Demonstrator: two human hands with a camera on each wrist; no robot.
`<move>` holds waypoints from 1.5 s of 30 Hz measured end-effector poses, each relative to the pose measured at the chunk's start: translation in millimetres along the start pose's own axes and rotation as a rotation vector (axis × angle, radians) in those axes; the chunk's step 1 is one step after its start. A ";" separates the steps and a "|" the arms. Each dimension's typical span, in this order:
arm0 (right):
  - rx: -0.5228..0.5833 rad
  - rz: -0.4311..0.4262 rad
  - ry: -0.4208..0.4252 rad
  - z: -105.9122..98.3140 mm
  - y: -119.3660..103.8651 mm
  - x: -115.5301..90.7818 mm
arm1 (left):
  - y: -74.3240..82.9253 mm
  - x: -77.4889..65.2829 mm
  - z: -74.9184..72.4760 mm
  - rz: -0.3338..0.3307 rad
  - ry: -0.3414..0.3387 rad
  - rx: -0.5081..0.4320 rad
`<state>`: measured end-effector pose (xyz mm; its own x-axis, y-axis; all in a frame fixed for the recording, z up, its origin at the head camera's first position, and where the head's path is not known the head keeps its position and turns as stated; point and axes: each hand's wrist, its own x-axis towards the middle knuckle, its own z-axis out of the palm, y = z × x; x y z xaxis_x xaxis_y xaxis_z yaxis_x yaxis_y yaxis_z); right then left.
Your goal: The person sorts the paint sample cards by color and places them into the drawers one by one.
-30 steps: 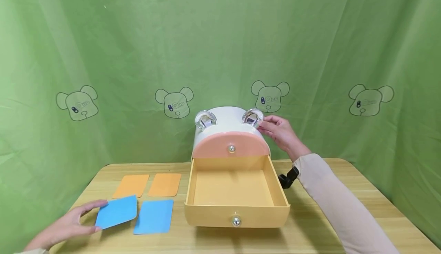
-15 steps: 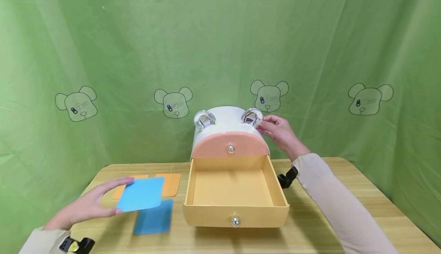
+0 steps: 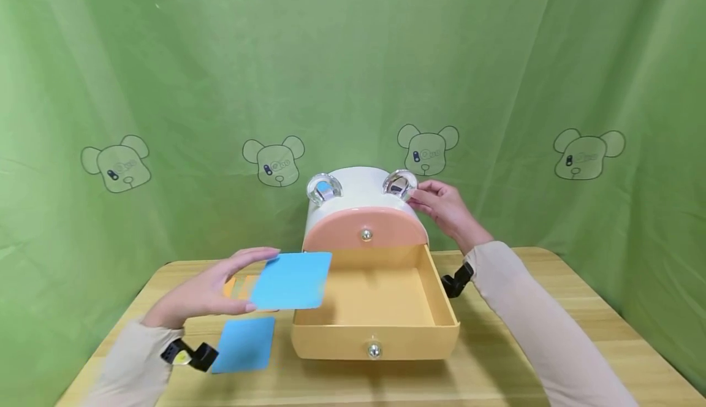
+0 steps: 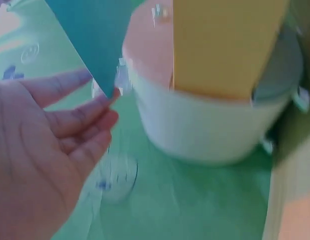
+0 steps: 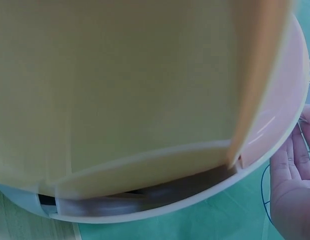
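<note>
My left hand (image 3: 201,289) pinches a blue square card (image 3: 292,279) by its left edge, thumb below and fingers above. The card is in the air, overlapping the left side of an extended yellow drawer (image 3: 375,341) in the head view. In the left wrist view the fingertips meet at one corner of the blue card (image 4: 97,37). The drawer belongs to a white storage box (image 3: 361,187) with a pink upper front (image 3: 339,230). My right hand (image 3: 444,208) holds the silver ear (image 3: 407,180) on the box's right, thumb against it; some fingertips are hidden.
A second blue card (image 3: 245,346) lies on the wooden table (image 3: 513,346), left of the drawer. Behind my left hand two orange cards (image 3: 250,282) show partly. A green curtain (image 3: 353,76) hangs behind the table. Another silver ear (image 3: 315,193) tops the box's left.
My left hand has lifted the blue card from the table's left and carried it rightward to the drawer's left side. My right hand has stayed at the ear.
</note>
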<state>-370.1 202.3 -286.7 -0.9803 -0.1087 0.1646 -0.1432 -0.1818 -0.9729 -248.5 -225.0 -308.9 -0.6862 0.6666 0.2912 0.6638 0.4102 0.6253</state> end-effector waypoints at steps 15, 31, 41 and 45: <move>0.004 -0.005 0.002 0.5 -0.3 -0.4 | 6.0 45.2 59.9 -0.012 0.050 0.019; -0.020 -0.015 0.006 -0.1 1.1 0.4 | -11.5 15.8 55.2 -0.052 0.162 -0.071; -0.035 0.014 0.017 1.2 0.8 -1.6 | -69.6 -46.5 52.8 0.028 0.145 -0.234; -0.022 0.000 0.010 1.1 1.2 -1.4 | -92.8 -68.4 49.7 0.002 0.122 -0.355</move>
<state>-368.8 201.2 -287.9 -0.9817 -0.0986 0.1630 -0.1460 -0.1605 -0.9762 -248.3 -277.7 -422.9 -0.7294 0.5797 0.3632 0.5355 0.1536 0.8304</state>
